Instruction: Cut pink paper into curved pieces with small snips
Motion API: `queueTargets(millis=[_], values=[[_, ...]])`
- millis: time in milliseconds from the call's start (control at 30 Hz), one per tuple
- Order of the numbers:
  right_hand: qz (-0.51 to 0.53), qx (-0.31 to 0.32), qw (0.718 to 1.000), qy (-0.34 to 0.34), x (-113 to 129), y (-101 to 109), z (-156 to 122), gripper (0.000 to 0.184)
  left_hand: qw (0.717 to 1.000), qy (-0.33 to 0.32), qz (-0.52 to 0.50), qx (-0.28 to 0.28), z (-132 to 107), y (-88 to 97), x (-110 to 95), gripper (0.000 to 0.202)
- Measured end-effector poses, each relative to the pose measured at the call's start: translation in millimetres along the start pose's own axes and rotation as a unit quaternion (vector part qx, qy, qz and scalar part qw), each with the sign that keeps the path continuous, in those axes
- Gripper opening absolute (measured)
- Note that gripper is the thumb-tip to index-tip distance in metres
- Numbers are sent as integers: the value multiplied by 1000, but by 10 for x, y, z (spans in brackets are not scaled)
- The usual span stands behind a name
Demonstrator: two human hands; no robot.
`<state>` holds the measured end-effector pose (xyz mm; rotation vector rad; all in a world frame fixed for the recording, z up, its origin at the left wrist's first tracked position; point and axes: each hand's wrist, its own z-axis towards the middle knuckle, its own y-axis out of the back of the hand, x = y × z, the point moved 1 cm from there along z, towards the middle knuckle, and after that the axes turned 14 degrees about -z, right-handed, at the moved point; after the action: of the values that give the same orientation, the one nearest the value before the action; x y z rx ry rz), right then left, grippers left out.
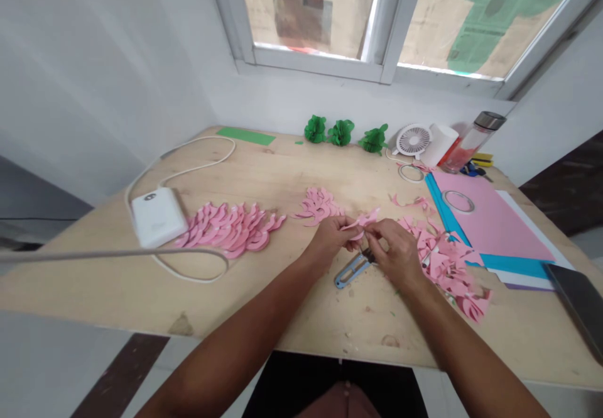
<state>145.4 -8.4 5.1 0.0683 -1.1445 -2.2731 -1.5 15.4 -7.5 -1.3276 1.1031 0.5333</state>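
Observation:
My left hand [327,239] and my right hand [393,248] meet above a plywood table [301,311], their fingertips pinching a curved pink paper piece [360,220] from both sides. Just below my hands lie blue-handled thread snips [352,270], partly hidden by my right hand. A heap of cut pink paper [443,261] sits right of my right hand. A smaller pink cluster [318,206] lies beyond my left hand. Further left is a row of pink crescent-shaped cutouts [230,229].
A white power bank [157,217] with a looped white cable [179,160] sits at left. Green paper flowers [340,132] line the back edge near a small fan [413,139] and a bottle [466,143]. A pink sheet [490,217] on a blue folder lies right, beside a dark tablet [577,305].

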Motion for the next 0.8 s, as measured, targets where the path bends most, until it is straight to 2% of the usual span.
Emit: queueTargets(millis=[300, 800], values=[[-15, 9, 1000, 2, 3, 3, 4, 10, 1000, -1, -1, 6, -2, 0, 5, 22], [30, 13, 999, -37, 11, 4, 13, 10, 1000, -7, -7, 12, -16, -13, -9, 19]])
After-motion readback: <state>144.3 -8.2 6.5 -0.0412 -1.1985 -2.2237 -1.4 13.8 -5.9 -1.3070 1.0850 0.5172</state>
